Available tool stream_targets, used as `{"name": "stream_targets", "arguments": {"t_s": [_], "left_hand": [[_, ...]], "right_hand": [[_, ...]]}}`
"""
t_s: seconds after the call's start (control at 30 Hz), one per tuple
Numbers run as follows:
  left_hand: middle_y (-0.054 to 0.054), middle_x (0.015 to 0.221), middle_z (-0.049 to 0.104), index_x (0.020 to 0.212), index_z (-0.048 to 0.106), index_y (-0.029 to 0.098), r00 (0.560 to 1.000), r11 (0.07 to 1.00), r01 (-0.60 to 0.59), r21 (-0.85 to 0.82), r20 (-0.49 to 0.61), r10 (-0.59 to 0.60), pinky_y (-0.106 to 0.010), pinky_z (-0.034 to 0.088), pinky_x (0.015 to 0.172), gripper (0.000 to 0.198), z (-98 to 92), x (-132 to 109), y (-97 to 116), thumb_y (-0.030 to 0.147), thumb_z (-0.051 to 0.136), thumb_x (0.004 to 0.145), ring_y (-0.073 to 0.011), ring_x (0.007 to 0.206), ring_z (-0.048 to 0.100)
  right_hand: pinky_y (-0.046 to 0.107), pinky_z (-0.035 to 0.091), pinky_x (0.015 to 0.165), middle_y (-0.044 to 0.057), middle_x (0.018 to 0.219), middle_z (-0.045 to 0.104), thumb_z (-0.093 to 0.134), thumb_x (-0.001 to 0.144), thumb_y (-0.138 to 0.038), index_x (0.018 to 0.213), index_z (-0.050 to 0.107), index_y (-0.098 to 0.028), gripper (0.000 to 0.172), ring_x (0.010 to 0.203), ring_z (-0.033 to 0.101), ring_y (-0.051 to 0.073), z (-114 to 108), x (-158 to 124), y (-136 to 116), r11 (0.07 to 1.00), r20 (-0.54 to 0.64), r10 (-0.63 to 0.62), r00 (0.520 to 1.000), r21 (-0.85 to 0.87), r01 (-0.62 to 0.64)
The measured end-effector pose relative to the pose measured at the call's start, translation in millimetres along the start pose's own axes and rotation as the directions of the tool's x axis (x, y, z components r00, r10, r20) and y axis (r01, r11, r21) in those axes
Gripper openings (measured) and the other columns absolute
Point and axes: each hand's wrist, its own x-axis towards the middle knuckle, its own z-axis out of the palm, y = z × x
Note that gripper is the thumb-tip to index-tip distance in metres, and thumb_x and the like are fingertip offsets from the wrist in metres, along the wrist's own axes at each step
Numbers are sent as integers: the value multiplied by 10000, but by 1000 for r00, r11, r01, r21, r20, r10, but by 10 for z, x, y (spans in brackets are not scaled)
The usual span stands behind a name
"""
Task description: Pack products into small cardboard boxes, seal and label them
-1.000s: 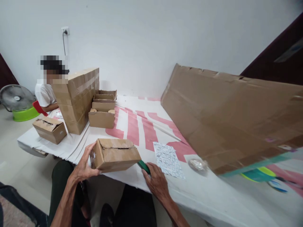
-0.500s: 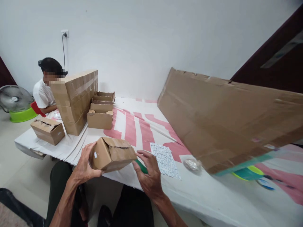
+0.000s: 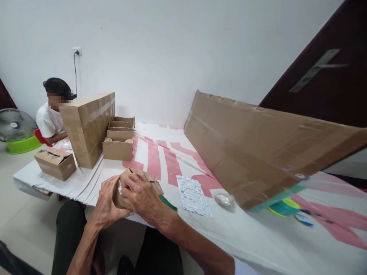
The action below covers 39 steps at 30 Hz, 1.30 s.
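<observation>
A small brown cardboard box (image 3: 151, 182) sits at the near edge of the table, held between both my hands. My left hand (image 3: 107, 200) grips its left end from below. My right hand (image 3: 142, 196) lies over its near face and top, fingers curled on it. Most of the box is hidden by the hands. A green-handled tool (image 3: 168, 203) lies on the cloth just right of the box. A printed sheet of small labels (image 3: 193, 195) lies further right.
A big cardboard sheet (image 3: 258, 149) leans across the right half of the table. Stacked and open boxes (image 3: 88, 128) stand at the far left, with another small box (image 3: 55, 163). A seated person (image 3: 50, 114) works behind them. A fan (image 3: 14, 126) stands left. A clear tape roll (image 3: 225, 199) lies near the sheet.
My right hand left the green-handled tool and moved left onto the box. The box has turned and come closer to me.
</observation>
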Motion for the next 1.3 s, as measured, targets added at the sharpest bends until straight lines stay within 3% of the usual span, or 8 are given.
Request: {"name": "stream_targets", "arguments": {"t_s": [0.23,0.33,0.43,0.6,0.8,0.93,1.1,1.3], "left_hand": [[-107,1408,661,1357,639,341,996,997,-40,-65,-87,34,-654,433,1166,914,-50,134,52,428,965,508,-470,1332,573],[-65,1310,710,1275,653,388,996,997,-71,-9,-60,71,-661,490,1123,842,-69,249,-81,492,938,490,-481,1278,606],[-76,1346,687,1310,610,389,989,992,-101,73,-99,108,-666,503,1113,885,-62,304,-253,538,925,496,-483,1282,605],[-111,1378,662,1355,553,352,987,976,-133,172,-62,146,-676,497,1111,869,-59,275,-383,607,874,588,-473,1289,605],[-122,1285,696,1304,585,248,961,952,-250,179,-77,267,-610,569,1023,742,-47,295,-128,571,833,683,-421,1185,676],[-131,1410,634,1417,532,247,989,981,-142,133,-24,146,-612,504,1120,826,-27,159,124,395,869,678,-411,1333,598],[-161,1523,543,1517,453,249,999,993,-36,110,22,34,-631,399,1195,1068,10,45,143,245,945,569,-422,1433,488],[-153,1558,505,1517,451,263,997,995,32,94,71,-39,-615,384,1186,1080,13,13,213,207,962,568,-423,1458,437]], "right_hand": [[462,468,935,81,1012,727,711,992,-282,924,763,-164,146,1037,570,255,-226,260,-42,998,175,-2,985,-55,11],[449,465,944,51,1057,730,684,1005,-260,900,750,-170,153,1058,573,238,-250,332,8,998,203,-27,979,-51,38],[449,470,939,43,1115,728,634,1019,-197,926,748,-171,150,1108,586,240,-281,348,46,994,186,-43,982,-95,61],[439,475,960,22,1119,743,587,1050,-205,967,751,-203,184,1124,603,227,-403,344,30,992,209,-14,978,-122,40],[422,455,955,47,1102,756,633,1025,-230,964,760,-179,150,1092,604,238,-370,372,45,997,237,-37,971,-54,51],[447,446,924,94,1046,752,674,1002,-261,975,770,-155,145,1044,590,258,-271,320,-9,1000,276,25,961,-3,-25],[445,434,943,107,1096,736,675,979,-195,1059,774,-167,130,1072,567,265,-131,205,47,999,257,17,966,26,-24],[440,439,917,104,1050,735,681,934,-141,1018,791,-182,144,1060,579,277,-144,160,29,998,277,26,961,-70,-7]]}}
